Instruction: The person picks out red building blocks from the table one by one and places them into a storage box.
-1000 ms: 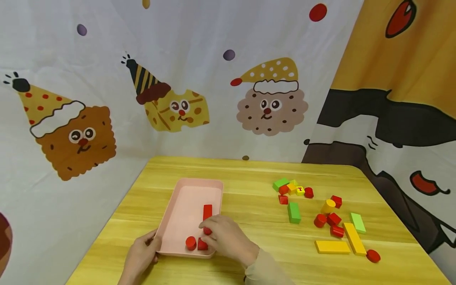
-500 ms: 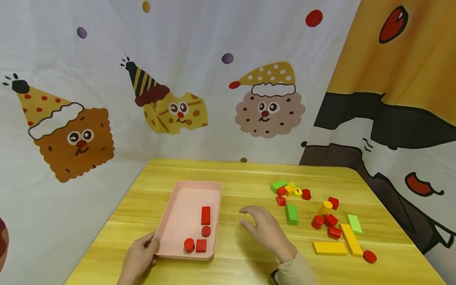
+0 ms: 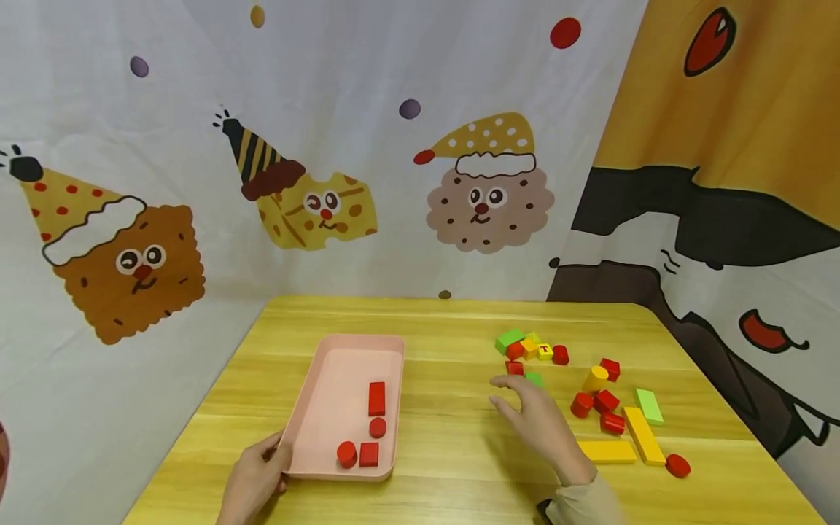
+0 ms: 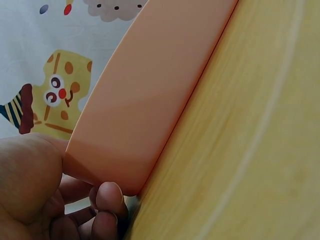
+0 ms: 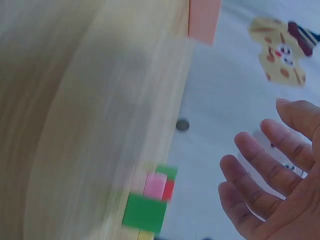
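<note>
My left hand [image 3: 254,475] grips the near left corner of a shallow pink tray [image 3: 337,397]. The left wrist view shows its curled fingertips against the corner of the tray wall [image 4: 135,100]. Along the tray's right and near sides lie a red rectangular block [image 3: 377,399], a red round block [image 3: 377,427], a red square block [image 3: 369,454] and a red cylinder [image 3: 346,454]. My right hand [image 3: 543,432] hovers over the table, its fingers spread and holding nothing. It partly hides a green block [image 3: 534,380], seen more fully in the right wrist view.
Back right, a green block [image 3: 510,340], a yellow letter cube [image 3: 545,351] and several red pieces cluster. Farther right are a yellow cylinder [image 3: 596,378], red blocks [image 3: 606,402], two yellow bars [image 3: 644,435], a light green block [image 3: 649,406] and a red disc [image 3: 678,466].
My right hand has released the red round block in the tray and moved right, out toward the loose blocks. My left hand keeps its hold on the tray corner.
</note>
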Demonstrator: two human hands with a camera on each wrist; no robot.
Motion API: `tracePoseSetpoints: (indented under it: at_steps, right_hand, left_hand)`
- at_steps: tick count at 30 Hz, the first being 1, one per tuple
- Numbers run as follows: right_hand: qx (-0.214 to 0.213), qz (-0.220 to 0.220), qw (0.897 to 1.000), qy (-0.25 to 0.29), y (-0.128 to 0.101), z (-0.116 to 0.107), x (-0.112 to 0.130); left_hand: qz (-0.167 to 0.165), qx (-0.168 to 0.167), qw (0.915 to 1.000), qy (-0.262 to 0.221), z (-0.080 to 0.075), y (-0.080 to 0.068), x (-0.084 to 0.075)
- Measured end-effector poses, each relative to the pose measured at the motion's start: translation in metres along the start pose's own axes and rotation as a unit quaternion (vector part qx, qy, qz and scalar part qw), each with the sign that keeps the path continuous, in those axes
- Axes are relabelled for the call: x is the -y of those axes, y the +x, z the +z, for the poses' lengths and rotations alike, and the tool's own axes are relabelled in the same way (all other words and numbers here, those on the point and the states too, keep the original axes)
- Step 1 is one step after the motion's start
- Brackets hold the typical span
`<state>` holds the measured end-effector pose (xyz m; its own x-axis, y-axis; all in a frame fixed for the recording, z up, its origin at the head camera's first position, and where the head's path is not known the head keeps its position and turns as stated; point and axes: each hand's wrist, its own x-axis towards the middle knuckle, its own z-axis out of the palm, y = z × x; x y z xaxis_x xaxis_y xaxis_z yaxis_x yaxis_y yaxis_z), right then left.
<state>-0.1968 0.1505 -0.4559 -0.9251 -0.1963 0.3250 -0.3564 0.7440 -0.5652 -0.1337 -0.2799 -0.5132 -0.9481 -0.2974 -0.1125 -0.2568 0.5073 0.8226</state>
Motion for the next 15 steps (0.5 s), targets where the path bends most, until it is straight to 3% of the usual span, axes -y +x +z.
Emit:
tracePoseSetpoints:
  at_steps: [12,15]
  right_hand:
    - [-0.036,0.052,0.998,-0.020,-0.012,-0.046,-0.043]
    - [-0.044,0.061,0.996,-0.048,-0.014,-0.055,-0.053]
  left_hand:
    - [-0.003,0.006,0.9997,0.023,-0.003,-0.001,0.001]
    - [-0.001,0.006,0.9998,0.021,-0.001,0.001,0.000]
